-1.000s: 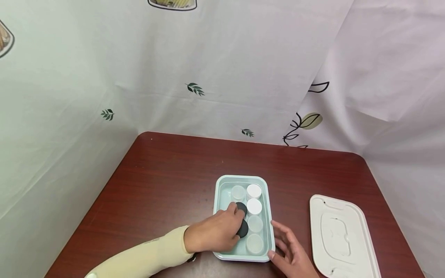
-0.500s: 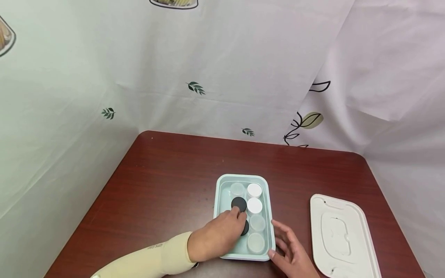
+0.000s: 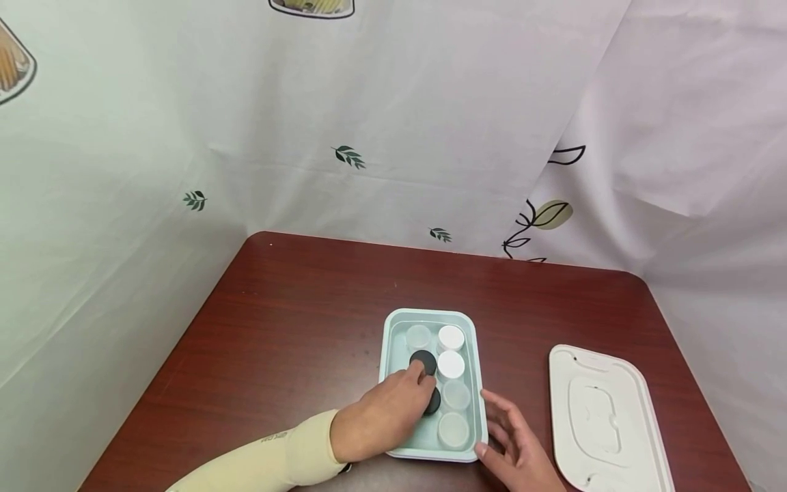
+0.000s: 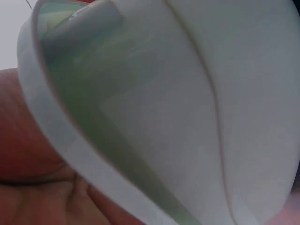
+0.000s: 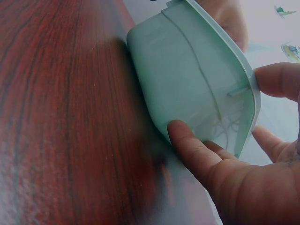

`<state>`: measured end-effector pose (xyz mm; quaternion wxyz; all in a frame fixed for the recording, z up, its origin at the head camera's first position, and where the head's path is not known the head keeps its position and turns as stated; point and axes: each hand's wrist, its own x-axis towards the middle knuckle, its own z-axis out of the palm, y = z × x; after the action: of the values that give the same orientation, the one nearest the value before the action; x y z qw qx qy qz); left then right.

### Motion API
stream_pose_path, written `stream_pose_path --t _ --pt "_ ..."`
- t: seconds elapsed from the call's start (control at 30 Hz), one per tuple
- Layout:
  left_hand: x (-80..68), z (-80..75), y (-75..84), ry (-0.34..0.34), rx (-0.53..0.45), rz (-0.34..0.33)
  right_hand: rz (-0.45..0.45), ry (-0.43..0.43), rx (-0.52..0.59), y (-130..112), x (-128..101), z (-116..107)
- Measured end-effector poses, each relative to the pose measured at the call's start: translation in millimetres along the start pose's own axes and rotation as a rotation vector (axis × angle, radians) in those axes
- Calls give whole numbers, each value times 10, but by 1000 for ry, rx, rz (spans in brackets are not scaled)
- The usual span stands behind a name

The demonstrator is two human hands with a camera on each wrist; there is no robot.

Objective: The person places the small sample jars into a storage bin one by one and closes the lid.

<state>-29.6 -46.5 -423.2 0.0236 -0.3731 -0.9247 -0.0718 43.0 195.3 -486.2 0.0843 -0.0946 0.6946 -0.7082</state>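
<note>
A pale blue plastic container (image 3: pixel 393 316) stands on the table with small round-lidded jars inside. My left hand (image 3: pixel 384 417) reaches in over the near left rim. Its fingers bend over the gap between the far black-lidded jar (image 3: pixel 423 361) and the near black-lidded jar (image 3: pixel 434 402), gripping the near one, which is partly covered; the thumb is hidden. My right hand (image 3: pixel 519 447) holds the near right corner of the container, thumb at the corner and a fingertip along the right rim. In the right wrist view, fingers (image 5: pixel 187 143) lie against the container's outer wall.
Two white-lidded jars (image 3: pixel 451 365) and several translucent-lidded jars (image 3: pixel 453 430) fill the rest of the rows. A white container lid (image 3: pixel 605 417) lies on the dark red table (image 3: pixel 307 307) to the right. Pale cloth walls (image 3: pixel 399 102) surround the table.
The far black-lidded jar has come into fuller view as my left fingers shifted off it toward the near one. The right hand has stayed at the corner.
</note>
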Motion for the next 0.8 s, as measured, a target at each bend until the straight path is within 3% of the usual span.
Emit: stream_pose_path --t 0.27,0.37,0.43,0.5,0.57,0.67,0.73,0.8 --pt "-30 -134 43 -6 -88 -61 36 32 -51 -60 3 -8" --pt "-38 -194 123 41 -169 -28 38 48 -88 -88 -7 -57" --pt "-41 -225 200 64 -276 15 32 69 -105 -106 -21 -103" --pt "-36 -230 295 71 -423 56 -11 83 -111 -106 -47 -170" --pt "-25 -220 401 36 -632 89 -50 112 -96 -98 -86 -255" --pt "17 -165 573 -72 -1007 97 -114 159 -77 -57 -179 -431" --pt "68 -105 695 -167 -1209 68 -110 208 -63 -31 -256 -569" --pt "124 -28 844 -247 -1437 -29 -72 287 -46 7 -336 -712"
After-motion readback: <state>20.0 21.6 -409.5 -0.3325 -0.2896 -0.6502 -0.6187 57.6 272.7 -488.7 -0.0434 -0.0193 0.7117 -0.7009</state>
